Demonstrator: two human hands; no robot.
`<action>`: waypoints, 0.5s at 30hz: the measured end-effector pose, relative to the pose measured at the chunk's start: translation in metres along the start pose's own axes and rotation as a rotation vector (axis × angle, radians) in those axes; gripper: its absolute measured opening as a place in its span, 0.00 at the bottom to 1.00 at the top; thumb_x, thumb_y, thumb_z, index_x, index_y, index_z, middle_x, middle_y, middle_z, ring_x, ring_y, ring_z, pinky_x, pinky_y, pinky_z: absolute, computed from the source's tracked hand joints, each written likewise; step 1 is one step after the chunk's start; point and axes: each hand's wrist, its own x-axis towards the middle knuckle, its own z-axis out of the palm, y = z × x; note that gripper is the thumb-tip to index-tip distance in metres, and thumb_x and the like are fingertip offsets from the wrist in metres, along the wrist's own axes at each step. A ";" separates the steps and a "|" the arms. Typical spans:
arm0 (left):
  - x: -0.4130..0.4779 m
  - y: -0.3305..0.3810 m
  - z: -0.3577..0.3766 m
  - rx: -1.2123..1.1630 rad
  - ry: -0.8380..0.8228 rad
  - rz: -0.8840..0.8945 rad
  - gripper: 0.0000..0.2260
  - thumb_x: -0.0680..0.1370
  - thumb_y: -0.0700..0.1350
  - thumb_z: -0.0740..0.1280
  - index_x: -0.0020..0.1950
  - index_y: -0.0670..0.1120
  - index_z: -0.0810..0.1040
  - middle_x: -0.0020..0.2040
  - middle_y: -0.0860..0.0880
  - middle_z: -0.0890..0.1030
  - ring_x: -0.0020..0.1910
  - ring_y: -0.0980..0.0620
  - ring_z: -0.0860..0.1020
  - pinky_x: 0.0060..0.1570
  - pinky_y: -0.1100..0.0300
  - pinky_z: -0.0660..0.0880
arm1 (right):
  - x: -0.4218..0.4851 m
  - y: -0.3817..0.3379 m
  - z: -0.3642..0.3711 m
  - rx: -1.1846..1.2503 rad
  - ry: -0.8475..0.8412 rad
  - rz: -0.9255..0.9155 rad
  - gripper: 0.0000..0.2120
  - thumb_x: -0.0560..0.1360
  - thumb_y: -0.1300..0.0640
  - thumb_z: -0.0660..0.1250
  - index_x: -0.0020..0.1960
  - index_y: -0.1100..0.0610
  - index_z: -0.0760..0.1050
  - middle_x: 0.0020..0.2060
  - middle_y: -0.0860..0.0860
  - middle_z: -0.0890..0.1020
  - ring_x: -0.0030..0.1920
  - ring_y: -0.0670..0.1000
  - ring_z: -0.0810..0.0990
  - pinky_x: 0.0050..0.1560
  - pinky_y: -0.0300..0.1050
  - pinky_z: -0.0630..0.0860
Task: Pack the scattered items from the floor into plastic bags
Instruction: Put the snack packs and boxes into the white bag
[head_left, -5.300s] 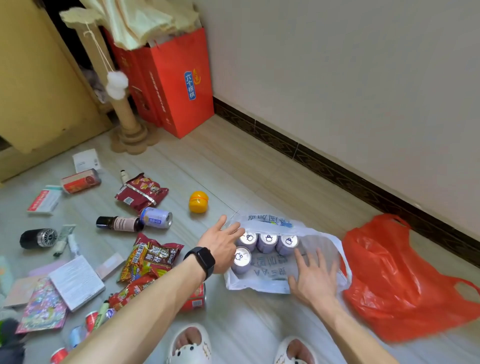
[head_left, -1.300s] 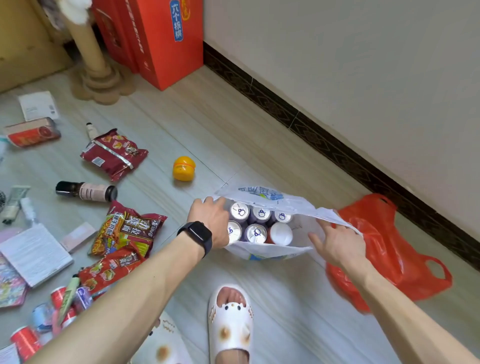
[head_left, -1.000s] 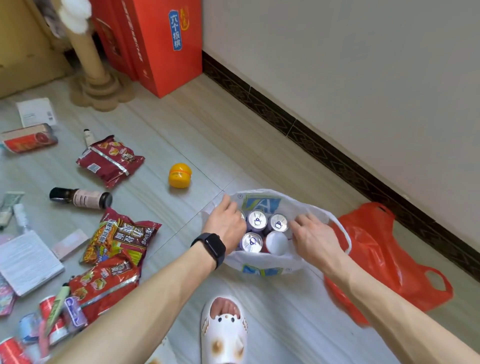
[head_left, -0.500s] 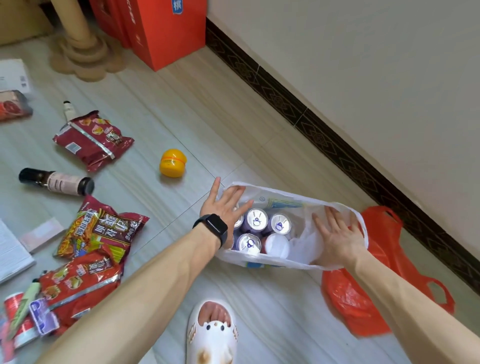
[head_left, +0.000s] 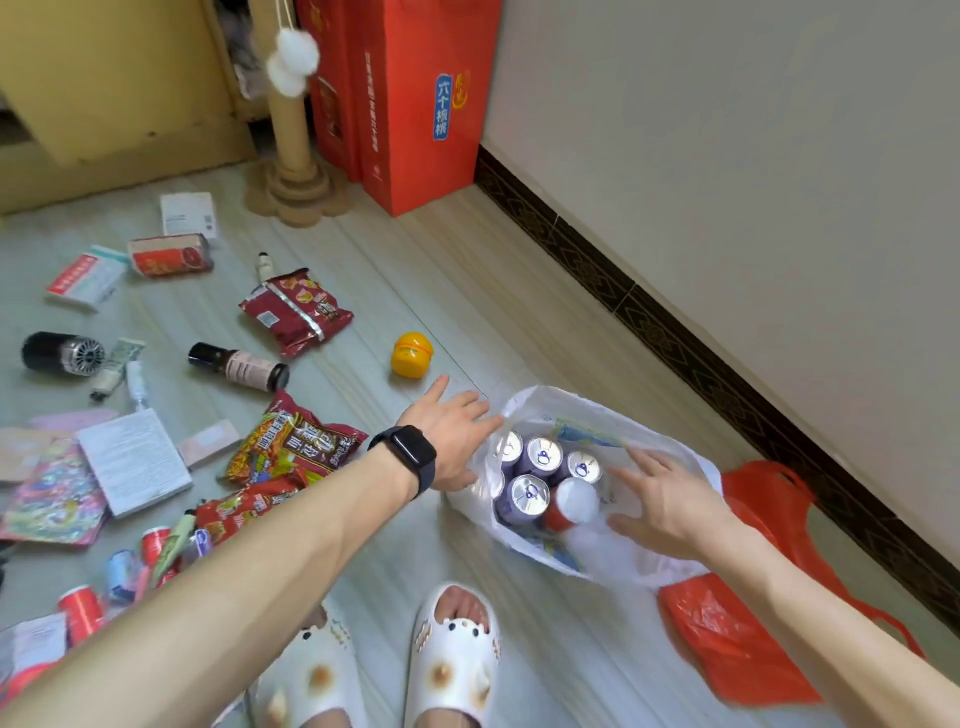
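White plastic bag (head_left: 613, 415) is seen standing open on the floor (head_left: 467, 270), near the skirting and just beyond 2 white slippers (head_left: 452, 654). Against the view of 0.5 s earlier, the left hand (head_left: 452, 436) has been drawn off the cans (head_left: 530, 493) and is now held at the outside of the bag's left rim. Its fingers are straight and spread, its grip released, nothing held. The right hand (head_left: 670, 504) has been lifted from the bag's right wall and is spread over the crumpled plastic beside the cans, its grip released too. Far more of the littered floor is taken in now.

Inside the bag, purple cans with silver tops are packed upright in a tight cluster. 1 red can with a white lid is set at their near right. The mouth is gaping, the rim rumpled, and blue print is shown on the plastic. A red plastic bag (head_left: 737, 639) is laid flat, partly under the white bag's right side. To the left, snack packets (head_left: 296, 447), a dark bottle (head_left: 238, 366) and a yellow capsule (head_left: 412, 354) are left scattered.
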 end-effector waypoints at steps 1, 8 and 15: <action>-0.014 -0.006 -0.006 0.027 0.005 -0.019 0.36 0.77 0.58 0.64 0.79 0.50 0.52 0.78 0.48 0.59 0.77 0.48 0.54 0.75 0.40 0.47 | -0.009 -0.012 -0.008 0.039 0.043 -0.040 0.35 0.74 0.33 0.61 0.78 0.39 0.55 0.80 0.50 0.53 0.79 0.54 0.53 0.75 0.52 0.59; -0.160 -0.085 -0.037 0.016 0.042 -0.318 0.33 0.77 0.55 0.64 0.79 0.56 0.53 0.79 0.48 0.57 0.77 0.48 0.56 0.75 0.41 0.48 | -0.059 -0.128 -0.080 0.269 0.346 -0.387 0.30 0.77 0.42 0.66 0.76 0.41 0.61 0.79 0.49 0.57 0.78 0.53 0.58 0.74 0.43 0.57; -0.319 -0.133 0.001 -0.181 0.155 -0.785 0.33 0.77 0.56 0.62 0.79 0.55 0.53 0.79 0.49 0.57 0.76 0.47 0.59 0.73 0.45 0.55 | -0.072 -0.239 -0.144 0.250 0.464 -0.734 0.29 0.78 0.40 0.62 0.77 0.40 0.60 0.79 0.50 0.58 0.78 0.53 0.58 0.77 0.50 0.59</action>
